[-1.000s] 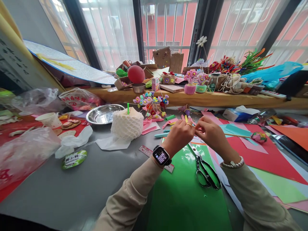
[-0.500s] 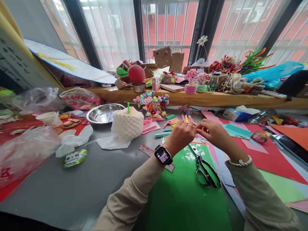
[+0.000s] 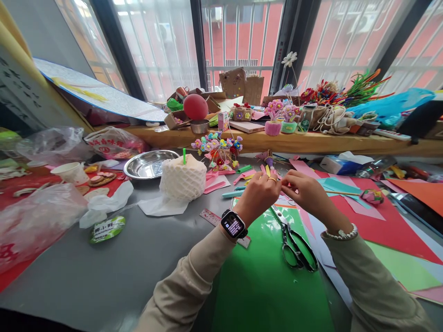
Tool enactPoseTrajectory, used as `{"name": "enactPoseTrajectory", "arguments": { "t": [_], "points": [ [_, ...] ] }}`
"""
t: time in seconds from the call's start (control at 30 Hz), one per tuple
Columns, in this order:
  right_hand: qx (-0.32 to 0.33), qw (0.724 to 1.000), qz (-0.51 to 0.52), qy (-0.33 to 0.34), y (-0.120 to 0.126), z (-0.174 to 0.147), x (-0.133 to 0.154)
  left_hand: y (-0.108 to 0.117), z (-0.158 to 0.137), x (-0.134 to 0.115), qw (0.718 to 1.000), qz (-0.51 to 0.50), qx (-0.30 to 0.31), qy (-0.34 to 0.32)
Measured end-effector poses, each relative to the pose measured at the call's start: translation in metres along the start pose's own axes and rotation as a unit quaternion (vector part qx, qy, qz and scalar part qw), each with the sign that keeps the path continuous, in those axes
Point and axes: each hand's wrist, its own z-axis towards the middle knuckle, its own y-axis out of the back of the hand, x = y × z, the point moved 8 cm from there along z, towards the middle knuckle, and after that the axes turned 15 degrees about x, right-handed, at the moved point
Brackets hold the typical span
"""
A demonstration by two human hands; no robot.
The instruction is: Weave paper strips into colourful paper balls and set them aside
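Observation:
My left hand [image 3: 261, 193], with a watch on its wrist, is closed, its fingertips meeting those of my right hand [image 3: 300, 190]. That hand is pinched too. Whatever lies between the fingertips is too small and too hidden to make out. Beneath the hands is a green board [image 3: 270, 286]. Large scissors [image 3: 292, 240] rest on it, blades toward my fingers. A patterned ruler [image 3: 212, 216] lies partly under my left wrist. Folded paper strips, among them a green strip [image 3: 244, 169] and a teal strip [image 3: 232, 194], are scattered just beyond my left hand.
Left of the hands stands a white net-wrapped block [image 3: 183, 180] with a green stick in it, beside a steel dish [image 3: 148, 162]. Craft flowers [image 3: 221, 150] stand behind. Red paper [image 3: 391, 221] and other sheets cover the right side. A wooden ledge [image 3: 249, 144] holds many small crafts.
My right hand has turned slightly, its fingers curling closer to my left fingertips. The right forearm has shifted a little to the left. Everything else stays put.

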Motion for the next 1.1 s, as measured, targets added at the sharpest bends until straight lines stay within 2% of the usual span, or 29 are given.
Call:
{"name": "enactPoseTrajectory", "arguments": {
  "t": [0.63,1.1],
  "points": [
    [-0.009,0.999,-0.025,-0.029,-0.0012,-0.0011,0.0014,0.0015,-0.0019,0.0024,1.0,-0.009,-0.014,0.021],
    [-0.045,0.997,-0.06,-0.01,0.0075,-0.0036,0.0089,-0.0035,-0.0018,0.0057,0.999,-0.003,-0.015,0.044]
  ]
}}
